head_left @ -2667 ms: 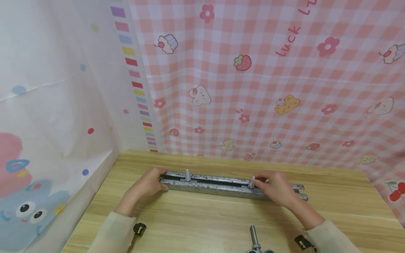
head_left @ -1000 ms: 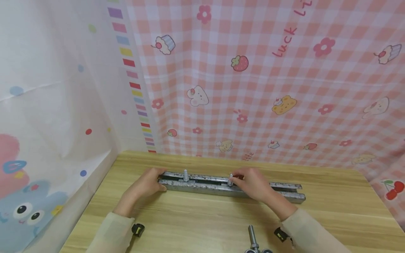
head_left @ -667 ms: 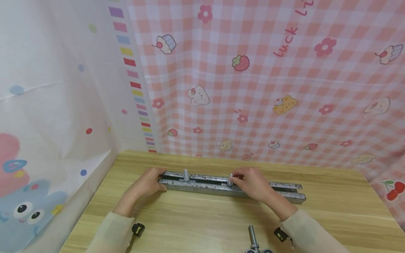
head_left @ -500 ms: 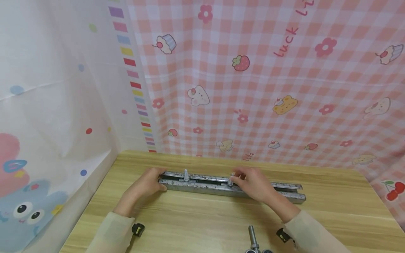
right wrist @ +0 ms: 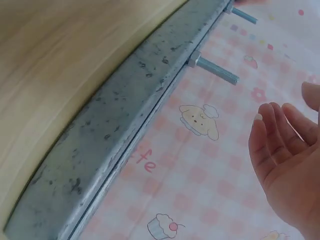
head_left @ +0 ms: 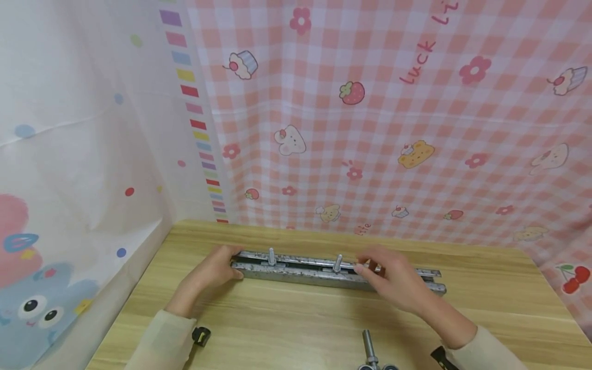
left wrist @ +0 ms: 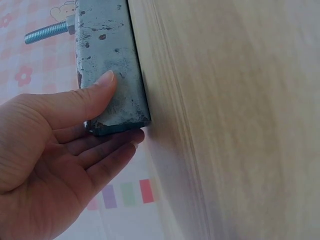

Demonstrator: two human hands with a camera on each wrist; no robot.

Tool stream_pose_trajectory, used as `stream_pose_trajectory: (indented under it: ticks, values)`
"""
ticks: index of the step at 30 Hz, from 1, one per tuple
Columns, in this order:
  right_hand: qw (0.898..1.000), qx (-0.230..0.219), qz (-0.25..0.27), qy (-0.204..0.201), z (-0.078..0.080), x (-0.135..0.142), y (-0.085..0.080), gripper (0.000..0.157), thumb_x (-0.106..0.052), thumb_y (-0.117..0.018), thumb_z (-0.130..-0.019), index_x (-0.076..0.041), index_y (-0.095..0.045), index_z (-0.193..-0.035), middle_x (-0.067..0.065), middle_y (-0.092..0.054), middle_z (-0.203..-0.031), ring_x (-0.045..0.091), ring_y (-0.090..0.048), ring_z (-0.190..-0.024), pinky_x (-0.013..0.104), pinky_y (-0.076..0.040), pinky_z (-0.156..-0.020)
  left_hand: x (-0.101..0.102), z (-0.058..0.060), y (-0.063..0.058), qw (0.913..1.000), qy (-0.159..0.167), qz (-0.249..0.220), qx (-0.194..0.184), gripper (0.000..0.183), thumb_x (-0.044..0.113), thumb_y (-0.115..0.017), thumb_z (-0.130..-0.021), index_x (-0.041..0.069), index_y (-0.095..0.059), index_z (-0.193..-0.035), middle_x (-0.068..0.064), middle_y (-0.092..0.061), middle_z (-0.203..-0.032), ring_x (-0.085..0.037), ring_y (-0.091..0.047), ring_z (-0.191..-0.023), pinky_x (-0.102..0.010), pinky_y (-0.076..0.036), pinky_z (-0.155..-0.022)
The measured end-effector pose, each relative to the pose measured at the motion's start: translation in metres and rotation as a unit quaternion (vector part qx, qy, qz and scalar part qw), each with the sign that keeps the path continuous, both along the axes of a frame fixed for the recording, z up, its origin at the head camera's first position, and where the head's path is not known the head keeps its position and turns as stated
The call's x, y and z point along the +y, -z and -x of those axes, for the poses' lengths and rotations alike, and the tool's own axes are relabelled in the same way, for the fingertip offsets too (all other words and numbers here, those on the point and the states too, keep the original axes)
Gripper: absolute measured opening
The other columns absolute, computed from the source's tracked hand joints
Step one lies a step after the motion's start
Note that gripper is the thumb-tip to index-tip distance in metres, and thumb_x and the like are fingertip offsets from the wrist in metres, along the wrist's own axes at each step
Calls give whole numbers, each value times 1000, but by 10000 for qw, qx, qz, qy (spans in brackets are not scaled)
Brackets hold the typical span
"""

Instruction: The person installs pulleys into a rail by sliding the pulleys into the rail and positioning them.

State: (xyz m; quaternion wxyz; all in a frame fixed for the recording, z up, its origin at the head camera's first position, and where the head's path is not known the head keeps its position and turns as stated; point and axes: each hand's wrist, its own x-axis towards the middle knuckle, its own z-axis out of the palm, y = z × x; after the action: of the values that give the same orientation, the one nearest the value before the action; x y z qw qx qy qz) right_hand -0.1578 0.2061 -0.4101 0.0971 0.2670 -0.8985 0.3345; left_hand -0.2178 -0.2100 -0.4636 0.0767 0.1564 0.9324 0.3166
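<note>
A worn grey metal channel rail (head_left: 296, 276) with a slot along its top lies across the table. My left hand (head_left: 218, 268) grips its left end; in the left wrist view the thumb (left wrist: 102, 95) presses one side, with the other fingers behind the end. Two threaded bolts, a left bolt (head_left: 271, 256) and a right bolt (head_left: 338, 263), stand up from the slot, each with a nut at its base, plain on the right bolt (right wrist: 216, 70) in the right wrist view. My right hand (head_left: 393, 277) hovers over the rail's right part, fingers loosely bent around nothing, apart from the right bolt.
A roller piece with a threaded stem (head_left: 369, 347) and two wheels lies at the front of the wooden table (head_left: 277, 318), cut off by the frame's bottom edge. A pink checked curtain (head_left: 379, 123) hangs behind, and a white one (head_left: 92, 128) on the left.
The right bolt first slid left along the slot with my right hand pinching it. Since then the right hand has let go and moved off to the right. My left hand has stayed on the rail's end.
</note>
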Motion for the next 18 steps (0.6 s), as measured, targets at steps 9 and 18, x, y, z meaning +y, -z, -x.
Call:
stream_pose_trajectory:
  ticks: [9,18]
  values:
    - [9938,815,-452,-611,-27,19,12,47,-22,-81,-92,-14,-67,-135,8,-66,-135,16,-68,-99,27,-57,-64,-1,0,1,10000,-3,23,-7,60,-5,-86,-77,-13,-63,-132,-25,-69,-127,-39,-64,-119,-55,-50,-107]
    - [9765,1116,-1069,-1501,-41,35,30,68,0,-80,-79,-26,-65,-140,2,-54,-153,25,-56,-133,56,-58,-92,-1,1,2,9999,61,81,27,60,-4,-87,-78,-13,-63,-132,-26,-69,-127,-40,-64,-120,-55,-51,-107]
